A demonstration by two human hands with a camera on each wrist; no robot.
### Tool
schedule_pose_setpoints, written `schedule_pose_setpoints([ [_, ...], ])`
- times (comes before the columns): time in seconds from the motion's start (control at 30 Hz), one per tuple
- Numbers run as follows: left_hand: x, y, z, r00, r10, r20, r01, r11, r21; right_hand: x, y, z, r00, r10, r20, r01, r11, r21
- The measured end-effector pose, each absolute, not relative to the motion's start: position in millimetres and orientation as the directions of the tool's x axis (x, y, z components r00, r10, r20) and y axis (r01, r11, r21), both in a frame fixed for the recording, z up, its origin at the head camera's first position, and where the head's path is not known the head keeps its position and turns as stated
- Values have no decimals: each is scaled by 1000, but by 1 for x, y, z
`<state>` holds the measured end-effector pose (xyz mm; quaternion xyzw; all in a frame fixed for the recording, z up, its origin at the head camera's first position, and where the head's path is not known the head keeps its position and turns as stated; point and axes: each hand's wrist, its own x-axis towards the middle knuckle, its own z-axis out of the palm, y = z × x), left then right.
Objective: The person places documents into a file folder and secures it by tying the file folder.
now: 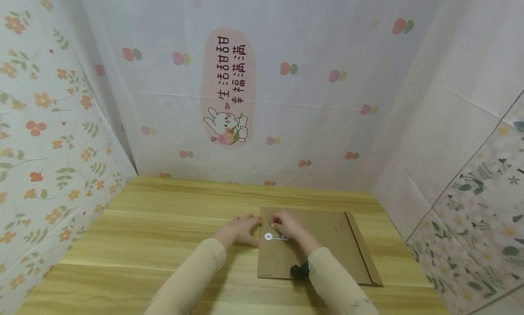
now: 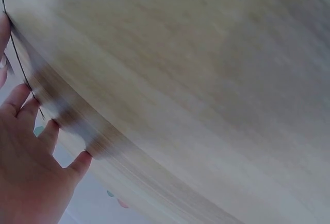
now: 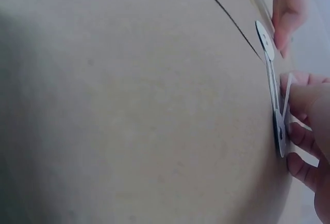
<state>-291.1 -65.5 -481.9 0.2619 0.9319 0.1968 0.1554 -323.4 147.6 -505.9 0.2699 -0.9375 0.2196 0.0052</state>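
A brown kraft paper document envelope (image 1: 278, 262) lies flat on the table, with two white round closure buttons (image 1: 268, 236) near its left edge. White string (image 1: 276, 237) runs between the buttons. My right hand (image 1: 288, 225) is just above them, its thumb and fingertips pinching the string's loose end (image 3: 288, 91), which stands taut off the lower button (image 3: 280, 134) in the right wrist view. At the envelope's left edge rests my left hand (image 1: 241, 229), fingers spread, fingertips touching the edge; the left wrist view shows this hand (image 2: 31, 157) from the side.
The wood-grain table (image 1: 163, 210) reaches back to a white curtain (image 1: 311, 119) printed with fruit and a rabbit. Floral cloths hang at left (image 1: 45, 124) and right (image 1: 483, 224). A dark rounded device (image 1: 300, 271) sits at the right cuff, over the envelope's near edge.
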Motion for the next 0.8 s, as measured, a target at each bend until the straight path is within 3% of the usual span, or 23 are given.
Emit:
schedule_pose_setpoints([
  [0.3,-292,-63,-481,-811,558,-176,431,772,467,-332,156,-504,-858,-503,103,-473,694,-543],
  [0.6,-293,-66,-477,-803,575,-157,470,774,425,-332,167,-494,-853,-520,-41,-479,813,-331],
  [0.8,-300,-53,-474,-785,605,-130,559,784,271,-331,167,-491,-850,-517,-99,-467,827,-313],
])
